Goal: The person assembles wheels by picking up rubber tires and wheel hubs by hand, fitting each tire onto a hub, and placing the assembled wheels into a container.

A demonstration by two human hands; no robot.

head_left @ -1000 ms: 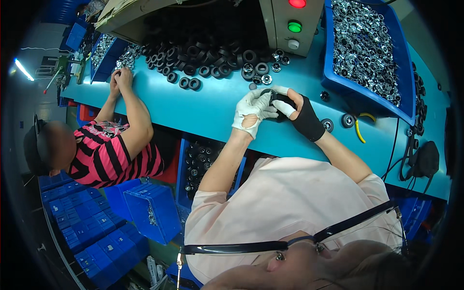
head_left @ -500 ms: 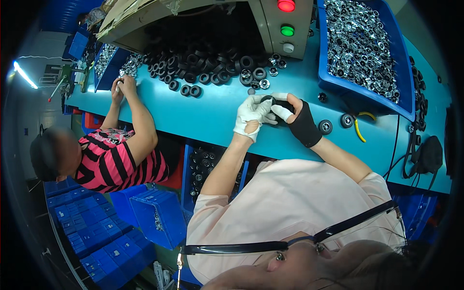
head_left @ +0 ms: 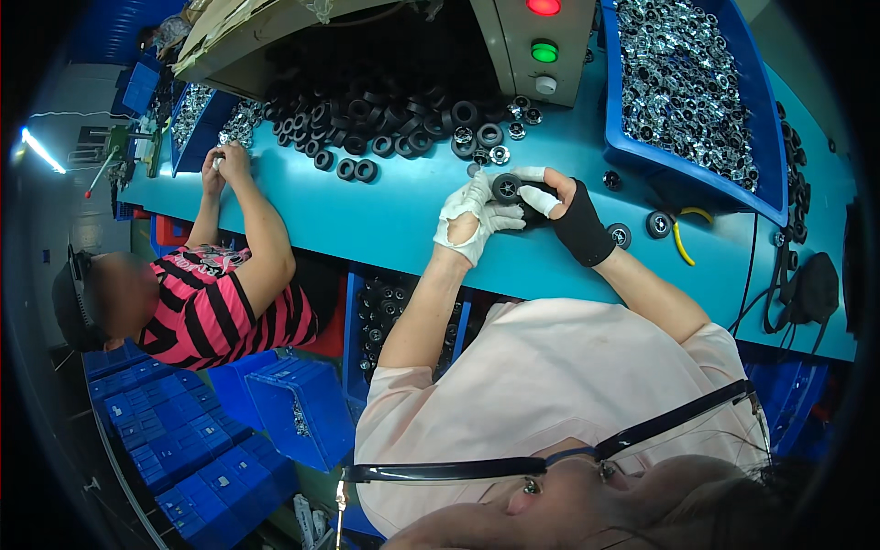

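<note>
A small black wheel (head_left: 506, 188) with a spoked silver hub sits between my two hands above the table, its hub side facing up. My left hand (head_left: 469, 220), in a white glove, closes on its left side. My right hand (head_left: 576, 215), in a black fingerless glove with white finger covers, pinches it from the right with thumb and forefinger. Something dark below the wheel is partly hidden by the hands. Two more wheels stand right of my right hand: one wheel (head_left: 620, 236) by the wrist, another wheel (head_left: 658, 224) beside yellow-handled pliers (head_left: 684, 243).
Loose black tyres (head_left: 385, 124) are heaped before a machine (head_left: 541, 64) with red and green lights. A blue bin (head_left: 770, 183) of chrome hubs stands at the right. Several hubs (head_left: 500, 155) lie nearby. At the left, a person (head_left: 215, 307) works at the same table.
The wheel has turned so its silver hub now shows between my hands. My left hand has opened its hold slightly and shifted left.
</note>
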